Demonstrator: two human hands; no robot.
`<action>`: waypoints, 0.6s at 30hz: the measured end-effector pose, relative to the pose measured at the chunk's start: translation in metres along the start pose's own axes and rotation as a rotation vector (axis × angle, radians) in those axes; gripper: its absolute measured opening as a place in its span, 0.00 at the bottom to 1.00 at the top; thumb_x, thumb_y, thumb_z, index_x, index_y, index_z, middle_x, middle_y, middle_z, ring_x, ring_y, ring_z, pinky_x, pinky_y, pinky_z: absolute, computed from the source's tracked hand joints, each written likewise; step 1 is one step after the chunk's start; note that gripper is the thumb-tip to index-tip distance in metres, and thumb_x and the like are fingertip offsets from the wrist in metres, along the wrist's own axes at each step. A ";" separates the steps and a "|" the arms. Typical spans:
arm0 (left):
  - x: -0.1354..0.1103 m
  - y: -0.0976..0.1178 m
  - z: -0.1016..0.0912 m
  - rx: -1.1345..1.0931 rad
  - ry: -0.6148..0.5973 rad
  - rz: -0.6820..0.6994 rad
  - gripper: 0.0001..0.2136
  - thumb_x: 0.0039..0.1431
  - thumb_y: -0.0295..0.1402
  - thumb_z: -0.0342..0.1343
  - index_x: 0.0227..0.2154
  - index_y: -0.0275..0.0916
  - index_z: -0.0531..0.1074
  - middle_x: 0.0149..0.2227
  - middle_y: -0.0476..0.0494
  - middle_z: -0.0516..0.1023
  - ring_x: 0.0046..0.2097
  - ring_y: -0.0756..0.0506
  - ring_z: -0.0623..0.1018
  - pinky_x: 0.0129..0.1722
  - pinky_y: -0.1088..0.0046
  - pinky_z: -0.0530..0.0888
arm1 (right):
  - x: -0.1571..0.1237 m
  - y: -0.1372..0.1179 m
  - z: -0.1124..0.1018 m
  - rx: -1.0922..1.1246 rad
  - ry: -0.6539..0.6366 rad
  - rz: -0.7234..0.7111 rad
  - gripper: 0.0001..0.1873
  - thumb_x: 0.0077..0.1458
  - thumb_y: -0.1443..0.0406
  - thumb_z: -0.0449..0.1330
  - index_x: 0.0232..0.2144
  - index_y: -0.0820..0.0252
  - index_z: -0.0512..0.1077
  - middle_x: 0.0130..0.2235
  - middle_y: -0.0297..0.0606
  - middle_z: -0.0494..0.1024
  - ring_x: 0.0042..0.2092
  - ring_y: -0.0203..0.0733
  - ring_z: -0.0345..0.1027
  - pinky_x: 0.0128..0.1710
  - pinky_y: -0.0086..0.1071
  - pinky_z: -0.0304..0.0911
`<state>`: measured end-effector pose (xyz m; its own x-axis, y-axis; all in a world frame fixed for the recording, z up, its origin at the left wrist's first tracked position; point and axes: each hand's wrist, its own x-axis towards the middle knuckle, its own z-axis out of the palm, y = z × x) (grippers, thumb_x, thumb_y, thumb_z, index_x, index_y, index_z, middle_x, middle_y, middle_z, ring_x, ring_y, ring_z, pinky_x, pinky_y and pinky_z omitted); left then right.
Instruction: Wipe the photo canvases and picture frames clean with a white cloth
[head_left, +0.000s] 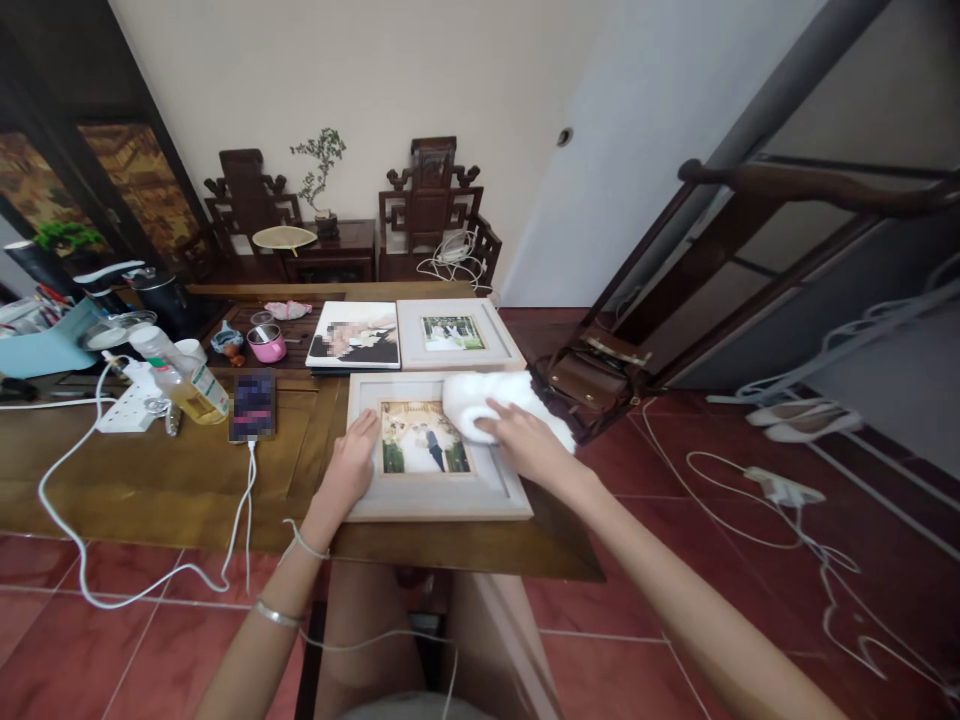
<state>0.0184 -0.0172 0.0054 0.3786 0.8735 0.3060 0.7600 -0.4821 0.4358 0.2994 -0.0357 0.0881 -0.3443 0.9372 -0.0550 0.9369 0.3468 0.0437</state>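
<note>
A pale wooden picture frame [442,505] with a wedding photo in it lies on the wooden table. My left hand [352,465] grips its left edge, fingertips on the border. On the frame's right half, a fluffy white cloth [499,390] is bunched under my right hand [525,440], whose fingers are bent and press into it. The cloth hides the upper right corner and part of the photo. Just behind are a second pale frame [491,350] with a smaller photo and a white-bordered picture [356,350].
A phone [252,405] on a white cable, a bottle of yellow liquid [199,390], a power strip [135,405] and a pink cup [267,343] occupy the table's left side. To the right, a dark wooden chair [645,300] stands close to the table corner. Cables cross the floor.
</note>
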 end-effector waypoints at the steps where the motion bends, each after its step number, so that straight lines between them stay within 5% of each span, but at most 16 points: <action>1: 0.001 -0.001 0.000 -0.002 -0.009 -0.004 0.35 0.44 0.12 0.41 0.58 0.37 0.60 0.61 0.36 0.62 0.64 0.42 0.59 0.60 0.52 0.62 | 0.015 0.002 0.004 -0.025 0.033 0.007 0.30 0.44 0.81 0.48 0.49 0.60 0.71 0.57 0.51 0.66 0.55 0.49 0.64 0.54 0.40 0.54; 4: 0.003 -0.004 -0.001 -0.008 -0.031 -0.018 0.35 0.43 0.13 0.41 0.57 0.37 0.61 0.61 0.36 0.62 0.63 0.42 0.59 0.60 0.53 0.61 | 0.046 0.003 0.009 -0.057 0.125 0.013 0.28 0.46 0.80 0.49 0.49 0.61 0.71 0.56 0.52 0.67 0.57 0.51 0.60 0.54 0.40 0.54; 7: 0.005 -0.007 -0.002 -0.008 -0.013 0.015 0.35 0.42 0.13 0.41 0.58 0.36 0.60 0.61 0.37 0.62 0.63 0.43 0.59 0.61 0.55 0.61 | 0.046 0.000 0.012 -0.061 0.156 -0.027 0.27 0.47 0.80 0.49 0.48 0.63 0.72 0.57 0.51 0.66 0.60 0.52 0.54 0.55 0.42 0.52; 18: 0.006 -0.007 -0.001 -0.009 0.032 0.041 0.33 0.43 0.13 0.40 0.56 0.34 0.63 0.60 0.36 0.63 0.63 0.44 0.61 0.62 0.58 0.60 | -0.087 -0.038 -0.027 0.146 -0.194 -0.188 0.34 0.35 0.82 0.46 0.41 0.57 0.75 0.51 0.45 0.73 0.53 0.48 0.66 0.49 0.38 0.60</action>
<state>0.0146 -0.0088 0.0051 0.3922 0.8507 0.3501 0.7396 -0.5179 0.4298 0.2923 -0.1297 0.1180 -0.5073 0.8280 -0.2388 0.8617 0.4911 -0.1279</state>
